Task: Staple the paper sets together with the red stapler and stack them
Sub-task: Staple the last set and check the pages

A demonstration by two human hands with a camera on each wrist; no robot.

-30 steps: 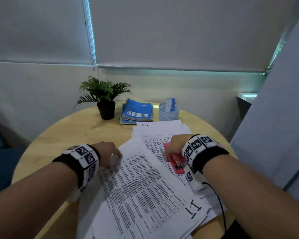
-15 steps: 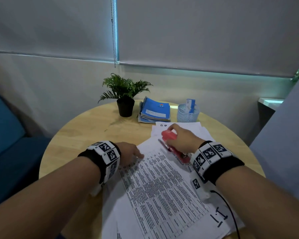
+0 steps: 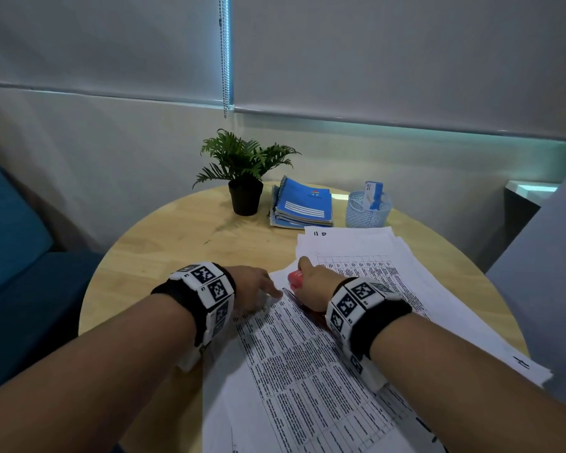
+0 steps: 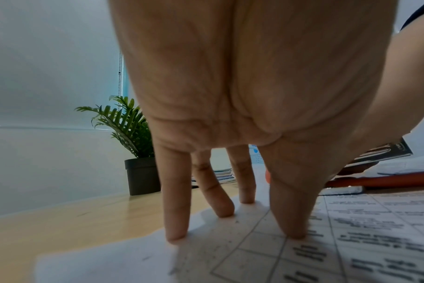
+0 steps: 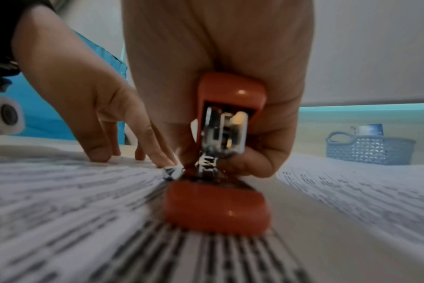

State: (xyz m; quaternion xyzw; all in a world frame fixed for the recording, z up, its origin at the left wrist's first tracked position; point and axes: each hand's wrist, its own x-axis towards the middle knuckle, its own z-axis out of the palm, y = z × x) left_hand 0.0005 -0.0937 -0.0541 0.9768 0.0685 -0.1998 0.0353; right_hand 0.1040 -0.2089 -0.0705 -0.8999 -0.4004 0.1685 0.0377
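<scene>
**Stapler set at the sheet's corner**

Round wooden table [image 3: 164, 256] carries it all. Since 1 second ago, the right hand [image 3: 311, 282], clenched around the red stapler [image 5: 218, 206], has swung to the paper set [image 3: 307, 371]'s top corner; left hand [image 3: 252, 289] fingers [image 4: 177, 210], now straightened, pin the sheet. Stapling looks imminent. Plant [image 3: 242, 165], notebooks [image 3: 303, 204] and basket [image 3: 366, 210] stand well apart, clear.

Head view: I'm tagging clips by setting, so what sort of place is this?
Probably a small office nook or meeting corner. A round wooden table holds spiral notebooks, a mesh desk basket and printed table sheets; roller blinds hang behind, with blue upholstered seating beside.
</scene>
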